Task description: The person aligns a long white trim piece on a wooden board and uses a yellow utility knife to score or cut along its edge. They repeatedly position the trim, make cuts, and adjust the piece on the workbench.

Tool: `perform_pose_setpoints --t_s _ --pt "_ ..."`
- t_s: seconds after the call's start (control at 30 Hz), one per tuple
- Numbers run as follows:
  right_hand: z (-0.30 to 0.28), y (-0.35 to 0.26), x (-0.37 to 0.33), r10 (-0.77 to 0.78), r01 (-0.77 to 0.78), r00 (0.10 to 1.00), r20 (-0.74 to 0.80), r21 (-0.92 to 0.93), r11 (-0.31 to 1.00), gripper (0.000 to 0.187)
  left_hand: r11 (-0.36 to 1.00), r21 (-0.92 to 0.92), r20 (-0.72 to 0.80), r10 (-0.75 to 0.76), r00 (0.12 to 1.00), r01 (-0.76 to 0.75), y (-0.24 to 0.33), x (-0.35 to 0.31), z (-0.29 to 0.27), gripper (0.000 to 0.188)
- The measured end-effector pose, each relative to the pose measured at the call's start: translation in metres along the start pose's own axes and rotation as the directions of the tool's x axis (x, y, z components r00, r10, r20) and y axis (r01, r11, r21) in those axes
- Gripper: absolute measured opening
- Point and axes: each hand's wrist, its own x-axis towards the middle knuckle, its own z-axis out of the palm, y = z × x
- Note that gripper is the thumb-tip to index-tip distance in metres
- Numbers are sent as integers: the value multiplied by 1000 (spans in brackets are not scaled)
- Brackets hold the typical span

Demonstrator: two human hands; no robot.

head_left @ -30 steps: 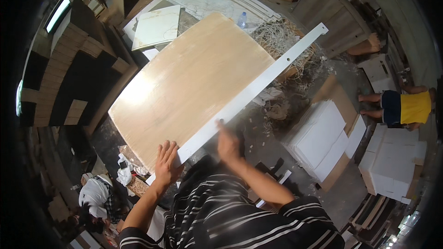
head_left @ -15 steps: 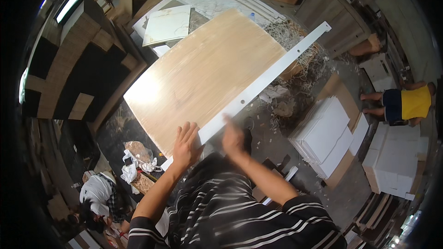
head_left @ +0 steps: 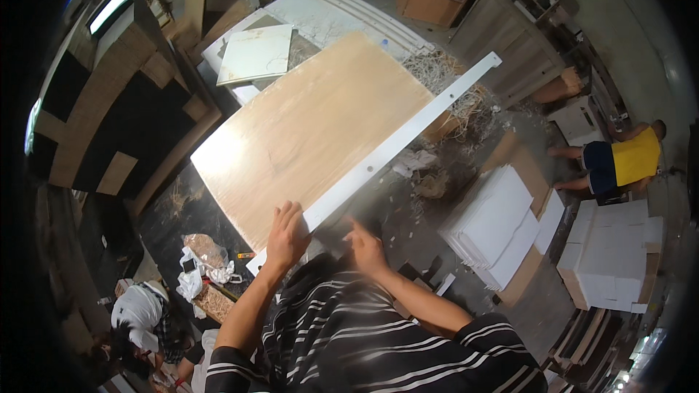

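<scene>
A large light wood-grain board (head_left: pixel 320 131) lies before me, slanting up to the right. Along its near edge runs a long white strip (head_left: pixel 408 133) with small dark holes; its far end juts past the board. My left hand (head_left: pixel 287 236) lies with its fingers over the strip and the board's near edge, towards the left corner. Just off the strip, my right hand (head_left: pixel 366 249) is apart from it, index finger stretched out and the other fingers partly bent. Nothing shows in the right hand.
White panels (head_left: pixel 495 225) are stacked at the right beside white cartons (head_left: pixel 611 247). A person in yellow (head_left: pixel 635 156) bends at the far right; another in white (head_left: pixel 140 313) is at lower left. Plastic bags (head_left: pixel 206 258) lie left. Shredded packing (head_left: pixel 466 105) sits beyond the strip.
My right hand has come away from the strip, drawing back towards my body. My left hand stays at the strip, its fingers less spread. The whole view has shifted slightly.
</scene>
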Motion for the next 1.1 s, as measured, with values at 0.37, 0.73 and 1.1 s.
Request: perform_pose_setpoints --t_s 0.37,0.73,1.1 --pt "-83 41 32 231 -216 971 -57 196 957 50 988 57 -141 -138 980 147 8 -36 17 64" --pt "-142 78 77 294 -307 951 91 191 932 55 894 140 -341 -359 869 425 77 -43 68 74" --pt "-165 77 84 103 -131 904 414 39 991 52 623 -29 -185 -772 609 782 153 -73 69 58"
